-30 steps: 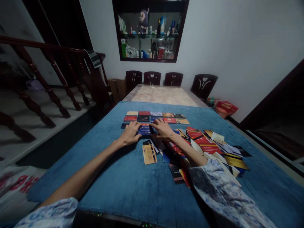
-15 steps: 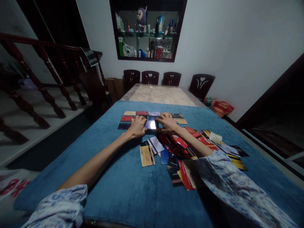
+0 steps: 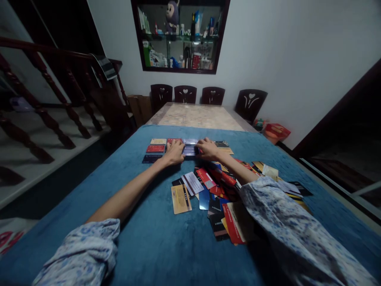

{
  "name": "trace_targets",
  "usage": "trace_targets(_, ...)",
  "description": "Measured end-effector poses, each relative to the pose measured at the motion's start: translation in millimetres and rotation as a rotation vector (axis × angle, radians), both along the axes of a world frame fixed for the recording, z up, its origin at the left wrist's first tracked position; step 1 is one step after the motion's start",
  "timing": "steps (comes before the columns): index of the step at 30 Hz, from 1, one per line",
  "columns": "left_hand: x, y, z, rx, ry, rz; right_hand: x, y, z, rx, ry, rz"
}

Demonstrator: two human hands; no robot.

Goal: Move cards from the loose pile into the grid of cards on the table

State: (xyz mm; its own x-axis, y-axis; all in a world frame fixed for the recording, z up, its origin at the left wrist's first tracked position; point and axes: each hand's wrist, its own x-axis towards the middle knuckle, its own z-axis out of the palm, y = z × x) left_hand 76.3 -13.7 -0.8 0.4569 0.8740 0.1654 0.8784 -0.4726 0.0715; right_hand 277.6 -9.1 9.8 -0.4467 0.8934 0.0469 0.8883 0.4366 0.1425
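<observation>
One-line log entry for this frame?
left hand on card | right hand on card | card in grid | pile on cloth

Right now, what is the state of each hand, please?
Left hand: fingers down on the glossy card, left edge; grasp unclear.
Right hand: fingers on the same card's right edge; grasp unclear.

Cards (image 3: pixel 208 186) on blue-clothed table (image 3: pixel 166 246)

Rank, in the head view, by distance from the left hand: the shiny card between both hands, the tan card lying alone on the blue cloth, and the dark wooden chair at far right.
1. Shiny card, touching the left hand, on its right.
2. Tan card, nearer the camera.
3. Dark wooden chair, beyond the table, far right.
</observation>
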Motion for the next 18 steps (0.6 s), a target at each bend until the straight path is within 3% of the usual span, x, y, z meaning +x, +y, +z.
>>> trace_targets(18, 18.3, 39.3, -9.9, -0.072, 0.071, 0.010, 2.7, 28.1, -4.3, -0.086, -0.039, -0.079)
